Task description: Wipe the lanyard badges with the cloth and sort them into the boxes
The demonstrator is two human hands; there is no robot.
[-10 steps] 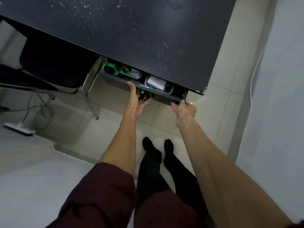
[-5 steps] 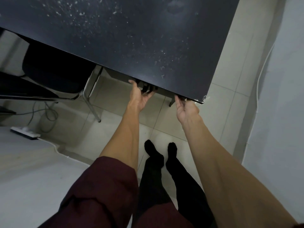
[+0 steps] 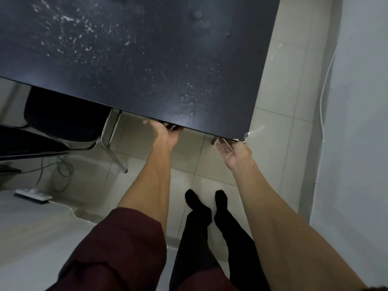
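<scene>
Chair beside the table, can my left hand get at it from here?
Probably yes. The left hand is at the front edge of the table, and the chair stands just to its left, chrome frame nearest, with nothing between them.

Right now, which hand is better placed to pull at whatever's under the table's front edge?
Left. The left hand has its fingers tucked under the table edge. The right hand is open, palm up, and appears clear of the edge near the corner.

Black counter, top flecked with pale specks, near-right corner chipped. Pale tiled floor below. A chair stands on it.
</scene>
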